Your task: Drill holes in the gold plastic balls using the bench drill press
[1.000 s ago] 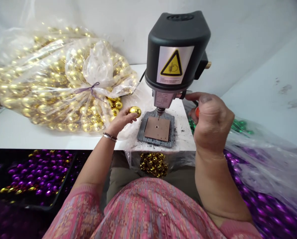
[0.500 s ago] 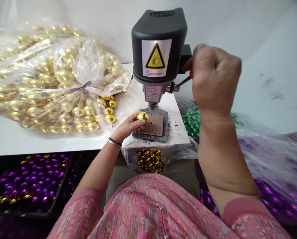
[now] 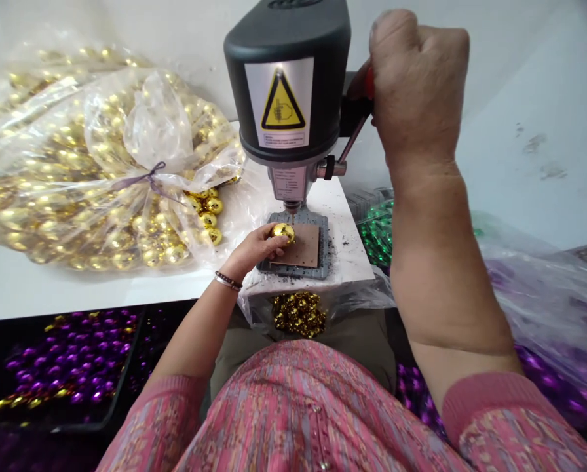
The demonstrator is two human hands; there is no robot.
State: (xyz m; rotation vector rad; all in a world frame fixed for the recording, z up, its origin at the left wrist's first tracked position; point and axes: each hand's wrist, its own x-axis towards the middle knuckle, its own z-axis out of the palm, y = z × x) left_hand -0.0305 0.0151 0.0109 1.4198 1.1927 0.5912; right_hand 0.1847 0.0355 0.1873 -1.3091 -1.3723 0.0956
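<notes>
Between the left hand's [image 3: 254, 248] fingertips [image 3: 274, 241], 1 gold bauble [image 3: 283, 231] is pinched just under the drill-press bit [image 3: 291, 208]; right fingers [image 3: 421, 59], curled into a fist, wrap a red lever grip [image 3: 369, 83].

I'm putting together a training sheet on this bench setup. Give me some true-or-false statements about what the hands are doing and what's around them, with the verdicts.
1. The left hand holds a gold bauble close to the bit of the bench drill. True.
2. The right hand is holding a bauble too. False: it is raised beside the drill head, gripping a red handle.
3. A clear plastic bag of gold baubles is tied with a purple ribbon. True.
4. Green baubles fill the black tray at lower left. False: the tray holds mostly purple baubles; the green ones lie right of the drill.
</notes>
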